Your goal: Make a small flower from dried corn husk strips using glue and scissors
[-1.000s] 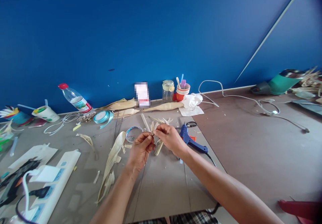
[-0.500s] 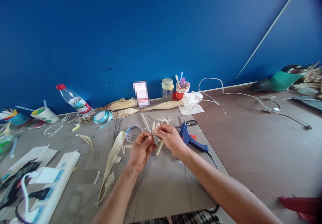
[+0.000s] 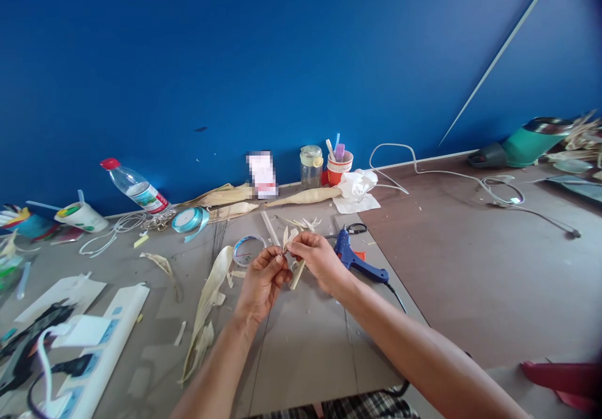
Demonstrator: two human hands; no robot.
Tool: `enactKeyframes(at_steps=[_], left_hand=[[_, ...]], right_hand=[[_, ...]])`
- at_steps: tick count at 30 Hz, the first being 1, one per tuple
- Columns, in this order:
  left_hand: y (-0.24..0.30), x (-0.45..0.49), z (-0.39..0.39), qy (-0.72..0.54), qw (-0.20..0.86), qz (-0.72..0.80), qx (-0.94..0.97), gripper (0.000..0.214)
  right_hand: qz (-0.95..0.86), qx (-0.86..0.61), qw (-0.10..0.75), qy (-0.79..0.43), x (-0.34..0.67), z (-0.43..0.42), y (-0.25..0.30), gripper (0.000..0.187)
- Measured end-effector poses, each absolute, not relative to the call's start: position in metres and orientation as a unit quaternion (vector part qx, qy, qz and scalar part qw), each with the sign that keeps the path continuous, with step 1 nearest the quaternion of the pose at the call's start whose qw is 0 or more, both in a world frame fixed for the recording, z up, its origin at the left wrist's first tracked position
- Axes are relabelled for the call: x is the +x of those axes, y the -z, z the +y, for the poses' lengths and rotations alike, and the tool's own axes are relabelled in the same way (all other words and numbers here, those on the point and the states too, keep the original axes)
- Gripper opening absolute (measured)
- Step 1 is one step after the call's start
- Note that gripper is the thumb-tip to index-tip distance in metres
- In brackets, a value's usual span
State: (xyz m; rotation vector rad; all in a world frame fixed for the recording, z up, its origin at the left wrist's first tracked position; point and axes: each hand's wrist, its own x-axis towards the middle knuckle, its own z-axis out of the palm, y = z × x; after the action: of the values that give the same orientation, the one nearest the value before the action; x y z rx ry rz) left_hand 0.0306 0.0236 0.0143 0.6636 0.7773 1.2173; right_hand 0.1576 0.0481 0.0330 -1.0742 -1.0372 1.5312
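Both hands meet over the middle of the table, pinching one small bundle of dried corn husk strips (image 3: 288, 238). My left hand (image 3: 261, 283) grips the bundle's lower part with fingers curled shut. My right hand (image 3: 318, 259) pinches it from the right with thumb and fingertips. The husk tips fan upward between the fingers, and a pale strip (image 3: 296, 275) hangs below them. A blue glue gun (image 3: 357, 262) lies just right of my right hand. A ring of tape (image 3: 248, 249) lies just beyond my left hand.
Long husk leaves (image 3: 207, 309) lie left of my left arm. A white power strip (image 3: 96, 350) sits front left. Along the blue wall stand a water bottle (image 3: 134, 187), a ribbon roll (image 3: 188, 219), a glass jar (image 3: 312, 167) and a red cup (image 3: 339, 169). White cable (image 3: 470, 184) runs right.
The view has shifted slightly. Both hands stay together on the husk bundle, with only small finger movement.
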Motion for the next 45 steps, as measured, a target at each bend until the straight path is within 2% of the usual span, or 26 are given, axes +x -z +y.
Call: enactKeyframes(at_steps=[11, 24, 32, 38, 45], left_hand=[[-0.012, 0.028, 0.025, -0.546, 0.705, 0.350, 0.286, 0.016], [-0.011, 0.027, 0.026, -0.565, 0.686, 0.361, 0.283, 0.016], [-0.013, 0.029, 0.024, -0.569, 0.677, 0.367, 0.289, 0.012], [-0.014, 0.030, 0.024, -0.559, 0.672, 0.374, 0.310, 0.012], [-0.012, 0.030, 0.024, -0.565, 0.654, 0.394, 0.312, 0.014]], right_hand=[[-0.397, -0.432, 0.471, -0.659, 0.160, 0.048, -0.036, 0.019], [-0.438, -0.412, 0.469, -0.647, 0.158, 0.045, -0.035, 0.007], [-0.478, -0.396, 0.474, -0.625, 0.159, 0.045, -0.030, 0.012], [-0.493, -0.440, 0.477, -0.580, 0.163, 0.050, -0.030, 0.023], [-0.482, -0.466, 0.489, -0.558, 0.159, 0.049, -0.025, 0.027]])
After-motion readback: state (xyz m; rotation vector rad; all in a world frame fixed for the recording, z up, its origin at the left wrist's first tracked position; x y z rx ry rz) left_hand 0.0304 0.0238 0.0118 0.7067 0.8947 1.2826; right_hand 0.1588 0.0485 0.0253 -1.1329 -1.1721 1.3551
